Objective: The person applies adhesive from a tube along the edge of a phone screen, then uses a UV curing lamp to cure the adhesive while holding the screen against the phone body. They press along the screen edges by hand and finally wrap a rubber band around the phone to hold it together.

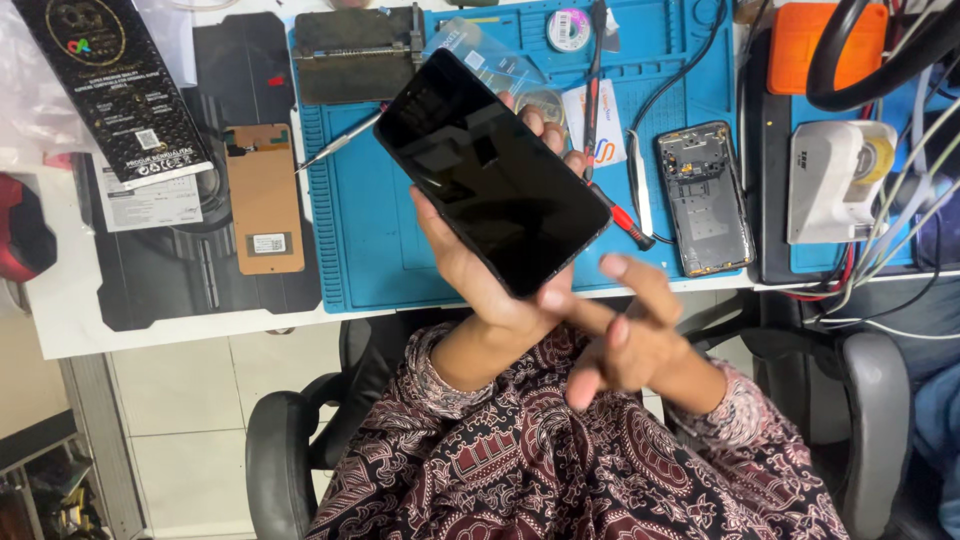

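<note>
In the head view, a black smartphone (490, 172) is held in the middle of the frame, tilted, with its dark screen turned toward the camera. It is gripped from behind by the left hand (480, 270), whose fingers are clamped around its edges; fingertips are seen past its upper right edge. The right hand (625, 335) is placed just below and right of the phone, fingers spread apart and holding nothing, with one fingertip touching the phone's lower corner. Patterned maroon sleeves are seen at the bottom of the frame.

Behind the phone, a blue work mat (370, 240) is laid on the white worktop (70, 320). On the mat's right part an opened phone body (705, 200) is laid with its insides showing, well apart from the held phone. A red-handled screwdriver (622, 215) is seen between the two. At centre left, a brown backing sheet (263, 197) rests on a dark pad. A black printed box (105, 85) is placed at upper left. At upper right, an orange block (830, 45) and a white device (835, 180) are seen among cables.
</note>
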